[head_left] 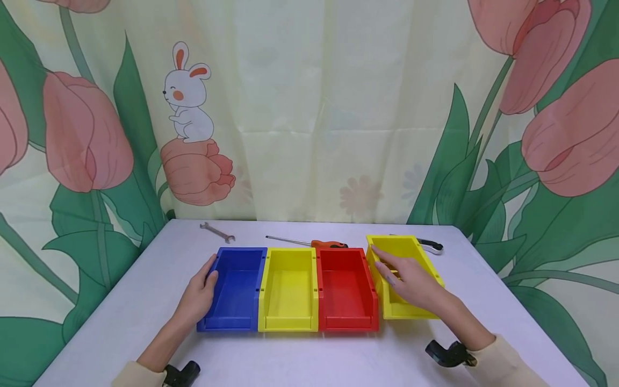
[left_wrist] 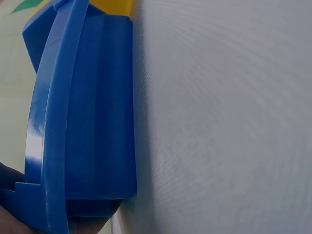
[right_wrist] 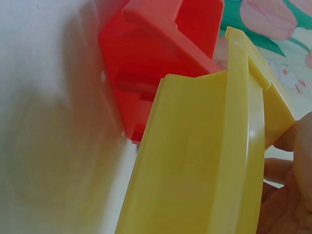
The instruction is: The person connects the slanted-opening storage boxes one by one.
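Observation:
A blue bin (head_left: pixel 235 293), a yellow bin (head_left: pixel 288 293) and a red bin (head_left: pixel 345 293) stand side by side in a row on the table. My left hand (head_left: pixel 197 293) holds the blue bin by its left rim near the back corner; the left wrist view shows fingers behind that corner. A second yellow bin (head_left: pixel 408 310), at the row's right end, sits skewed against the red one. My right hand (head_left: pixel 411 280) grips it, with fingers at its left rim and inside. In the right wrist view this yellow bin (right_wrist: pixel 185 156) leans beside the red bin (right_wrist: pixel 146 68).
Behind the row lie a wrench (head_left: pixel 217 232) at left and an orange-handled screwdriver (head_left: pixel 329 244) in the middle. A black-handled tool (head_left: pixel 430 245) shows partly behind the right yellow bin. A printed curtain (head_left: pixel 319 107) hangs beyond the white table (head_left: pixel 290 360).

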`<state>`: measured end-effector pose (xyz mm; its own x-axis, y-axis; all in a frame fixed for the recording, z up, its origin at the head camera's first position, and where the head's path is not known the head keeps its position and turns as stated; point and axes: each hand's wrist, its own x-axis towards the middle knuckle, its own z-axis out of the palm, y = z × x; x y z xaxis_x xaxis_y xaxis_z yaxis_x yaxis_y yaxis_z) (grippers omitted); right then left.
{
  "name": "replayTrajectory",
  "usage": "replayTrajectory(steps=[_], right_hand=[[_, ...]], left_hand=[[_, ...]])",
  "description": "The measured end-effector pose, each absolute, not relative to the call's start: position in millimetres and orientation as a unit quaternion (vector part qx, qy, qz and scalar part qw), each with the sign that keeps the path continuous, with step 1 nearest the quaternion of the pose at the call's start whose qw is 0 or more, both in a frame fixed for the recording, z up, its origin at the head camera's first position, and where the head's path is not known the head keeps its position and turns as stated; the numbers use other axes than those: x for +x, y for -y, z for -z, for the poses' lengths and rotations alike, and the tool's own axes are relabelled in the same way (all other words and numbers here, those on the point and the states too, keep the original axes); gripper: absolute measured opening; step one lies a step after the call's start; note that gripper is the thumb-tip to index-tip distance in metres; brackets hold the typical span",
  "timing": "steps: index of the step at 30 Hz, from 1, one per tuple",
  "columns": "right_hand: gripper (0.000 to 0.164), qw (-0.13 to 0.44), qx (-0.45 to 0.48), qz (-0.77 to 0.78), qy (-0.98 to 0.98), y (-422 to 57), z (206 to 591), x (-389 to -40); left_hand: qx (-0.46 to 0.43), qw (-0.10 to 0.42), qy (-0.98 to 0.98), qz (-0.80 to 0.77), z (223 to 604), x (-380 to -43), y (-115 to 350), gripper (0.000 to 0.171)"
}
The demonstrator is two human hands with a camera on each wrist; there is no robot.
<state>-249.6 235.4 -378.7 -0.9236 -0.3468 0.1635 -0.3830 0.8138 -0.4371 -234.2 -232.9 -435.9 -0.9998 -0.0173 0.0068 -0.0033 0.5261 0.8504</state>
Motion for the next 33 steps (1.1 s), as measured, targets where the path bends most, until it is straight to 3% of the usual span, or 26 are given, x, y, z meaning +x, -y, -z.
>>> replayTrajectory(steps=[33], right_hand=[[0.059, 0.011, 0.151, -0.271, 0.951, -232.9, 404.9, -245.7]], left_hand=[[0.004, 0.010, 0.873, 0.487, 438.2, -236.4, 232.6, 0.059]])
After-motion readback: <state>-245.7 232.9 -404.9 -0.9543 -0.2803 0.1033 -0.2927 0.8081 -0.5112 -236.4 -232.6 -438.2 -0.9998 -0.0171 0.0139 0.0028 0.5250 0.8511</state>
